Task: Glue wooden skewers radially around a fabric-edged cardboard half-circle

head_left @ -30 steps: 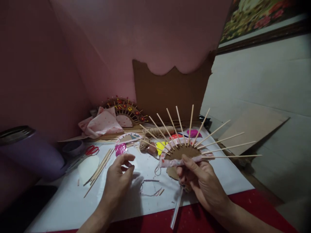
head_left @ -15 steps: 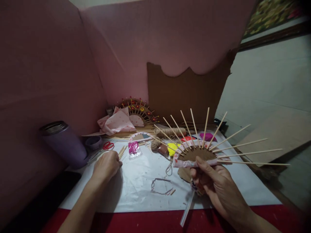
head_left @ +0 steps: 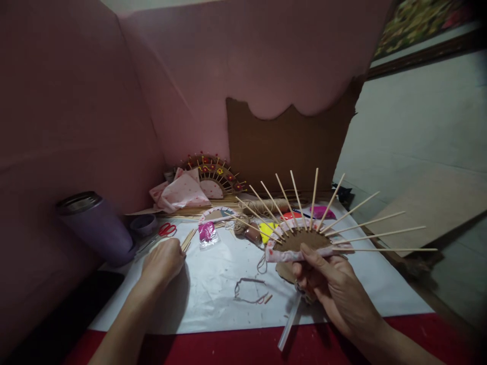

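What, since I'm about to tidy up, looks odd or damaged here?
Nothing looks spilled. The cardboard at the back has a ragged, uneven top edge, as if torn or roughly cut, and stray stick scraps lie loose on the white cover, left of the right hand holding the half-round piece.

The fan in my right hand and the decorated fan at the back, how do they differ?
The held fan has bare sticks; the decorated fan carries red and yellow ornaments. The held fan shows brown cardboard, the decorated fan a pink half-round. Both have sticks spreading outward.
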Available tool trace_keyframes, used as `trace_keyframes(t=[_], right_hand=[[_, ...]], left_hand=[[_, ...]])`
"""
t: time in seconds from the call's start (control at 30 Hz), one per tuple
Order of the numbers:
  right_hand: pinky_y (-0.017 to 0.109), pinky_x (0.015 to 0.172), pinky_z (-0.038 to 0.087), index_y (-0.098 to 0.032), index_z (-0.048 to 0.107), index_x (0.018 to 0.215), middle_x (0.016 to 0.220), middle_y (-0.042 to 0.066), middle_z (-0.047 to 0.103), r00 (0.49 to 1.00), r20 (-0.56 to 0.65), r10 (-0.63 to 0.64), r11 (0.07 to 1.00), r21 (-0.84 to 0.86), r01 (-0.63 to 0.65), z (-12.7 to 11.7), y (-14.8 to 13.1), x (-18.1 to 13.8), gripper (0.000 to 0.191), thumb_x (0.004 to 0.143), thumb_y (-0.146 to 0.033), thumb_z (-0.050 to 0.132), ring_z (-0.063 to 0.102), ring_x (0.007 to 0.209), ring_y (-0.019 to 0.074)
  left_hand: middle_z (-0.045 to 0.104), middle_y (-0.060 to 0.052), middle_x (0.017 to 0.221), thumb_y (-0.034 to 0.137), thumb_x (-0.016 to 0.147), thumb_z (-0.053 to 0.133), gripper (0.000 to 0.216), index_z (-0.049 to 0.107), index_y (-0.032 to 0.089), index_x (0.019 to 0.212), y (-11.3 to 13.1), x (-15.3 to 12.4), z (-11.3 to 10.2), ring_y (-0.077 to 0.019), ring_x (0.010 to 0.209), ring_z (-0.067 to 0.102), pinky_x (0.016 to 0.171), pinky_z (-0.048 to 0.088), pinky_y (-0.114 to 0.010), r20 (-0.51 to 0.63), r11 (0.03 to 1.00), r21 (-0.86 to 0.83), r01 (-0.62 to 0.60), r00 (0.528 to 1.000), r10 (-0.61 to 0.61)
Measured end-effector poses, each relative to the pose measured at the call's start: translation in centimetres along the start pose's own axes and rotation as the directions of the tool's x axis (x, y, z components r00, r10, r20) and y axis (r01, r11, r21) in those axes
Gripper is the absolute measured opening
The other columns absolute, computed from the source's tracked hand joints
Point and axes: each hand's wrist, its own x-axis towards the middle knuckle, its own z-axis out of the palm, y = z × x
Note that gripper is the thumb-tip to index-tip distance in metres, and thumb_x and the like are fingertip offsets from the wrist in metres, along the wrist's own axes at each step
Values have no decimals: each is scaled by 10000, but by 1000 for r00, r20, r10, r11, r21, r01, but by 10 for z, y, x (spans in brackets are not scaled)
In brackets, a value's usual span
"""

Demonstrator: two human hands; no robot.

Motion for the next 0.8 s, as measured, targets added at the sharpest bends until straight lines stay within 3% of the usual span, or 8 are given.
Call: trace_keyframes(t=[0.13, 0.23, 0.33, 0.43, 0.5, 0.57, 0.67, 0.8], right_hand=[[141, 356, 388, -109, 624, 597, 561, 66, 678, 1000, 26, -6, 1000, -17, 7, 0, 0, 1, 243, 703, -315, 699, 526, 356, 67], [149, 355, 397, -103, 625, 609, 591, 90, 697, 1000, 20, 9, 1000, -9, -9, 3, -2, 1, 261, 686, -338, 708, 544, 353, 78], [166, 421, 447, -116, 625, 630, 633, 75, 705, 1000, 9, 6, 1000, 24, -6, 5, -4, 0, 230, 671, -317, 727, 574, 410, 84], [172, 513, 473, -126, 634, 661, 661, 57, 704, 1000, 23, -22, 999, 41, 21, 4, -3, 0, 167, 680, -260, 731, 594, 496, 81], [171, 542, 473, -124, 640, 681, 661, 49, 694, 998, 51, -37, 998, 52, 34, 4, -2, 0, 136, 691, -230, 724, 604, 550, 85], [168, 541, 474, -117, 638, 685, 649, 50, 684, 996, 76, -36, 998, 58, 32, 3, -1, 0, 126, 708, -220, 707, 611, 571, 90], [162, 455, 467, -119, 611, 649, 624, 56, 678, 998, 65, -25, 999, 49, 22, 4, 1, -1, 149, 706, -225, 699, 633, 562, 120], [160, 383, 456, -112, 602, 639, 653, 70, 684, 996, 82, -38, 999, 16, 37, 5, 3, -3, 169, 701, -239, 694, 668, 599, 171]], left_hand=[[649, -136, 681, 215, 656, 511, 90, 564, 186, 589, 2, 2, -5, -313, 708, 618, 525, 359, -315, -24, 997, -60, -47, 999, 46], [620, -72, 588, 205, 699, 477, 109, 518, 191, 599, 8, 1, -8, -233, 583, 606, 481, 363, -273, -30, 984, -152, -90, 996, 86], [554, 5, 451, 229, 756, 447, 109, 524, 186, 692, 21, -10, -9, -158, 410, 530, 416, 371, -240, -21, 910, -391, -138, 990, 141], [547, 18, 413, 318, 711, 591, 174, 588, 146, 687, 40, -29, -12, -119, 381, 487, 410, 399, -218, 25, 492, -865, -101, 969, 244], [579, 1, 448, 372, 630, 698, 262, 633, 119, 652, 54, -43, -13, -95, 399, 490, 386, 391, -185, 45, 221, -975, -20, 958, 283], [633, -19, 525, 380, 572, 752, 295, 661, 115, 665, 67, -55, -13, -89, 413, 519, 353, 389, -162, 51, 43, -998, 41, 963, 264], [687, -42, 606, 345, 520, 797, 280, 652, 125, 612, 82, -68, -12, -94, 441, 582, 357, 432, -137, 61, -116, -989, 88, 975, 212], [713, -53, 652, 189, 449, 841, 257, 670, 120, 628, 89, -76, -6, -139, 569, 662, 476, 525, -154, 137, -207, -962, 177, 971, 193]])
